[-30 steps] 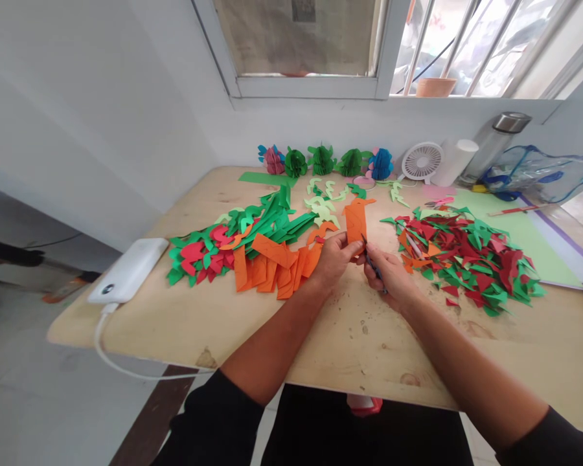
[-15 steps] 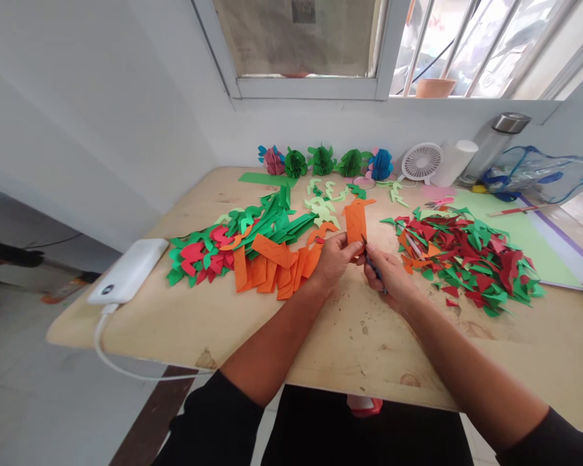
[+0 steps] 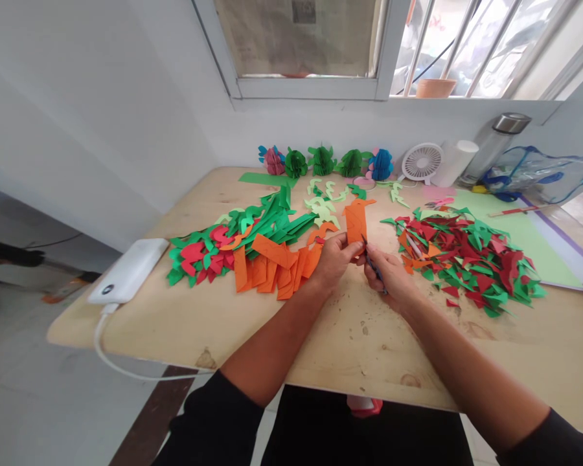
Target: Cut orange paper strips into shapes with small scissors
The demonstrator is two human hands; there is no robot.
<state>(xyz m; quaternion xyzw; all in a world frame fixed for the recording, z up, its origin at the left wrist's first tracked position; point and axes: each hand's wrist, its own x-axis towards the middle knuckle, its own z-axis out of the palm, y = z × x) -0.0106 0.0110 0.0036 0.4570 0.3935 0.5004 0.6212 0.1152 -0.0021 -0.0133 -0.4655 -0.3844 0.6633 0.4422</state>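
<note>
An orange paper piece [image 3: 355, 222] stands upright, pinched at its lower end by my left hand [image 3: 331, 262]. My right hand [image 3: 391, 277] is closed on a small pair of dark scissors [image 3: 374, 266], whose blades meet the paper's lower right edge. Fingers hide most of the scissor handles. Left of my left hand lie several folded orange paper strips [image 3: 274, 270]. Green paper strips [image 3: 279, 223] and red cut paper shapes [image 3: 193, 257] are heaped behind and left of them. Light green cut shapes [image 3: 322, 211] rest just beyond my left hand.
A pile of red and green scraps [image 3: 476, 255] spreads at the right. A white power bank [image 3: 129, 270] with a cable sits on the left edge. Folded paper figures [image 3: 322, 161], a small fan [image 3: 422, 162] and a glass bottle [image 3: 490, 152] line the wall.
</note>
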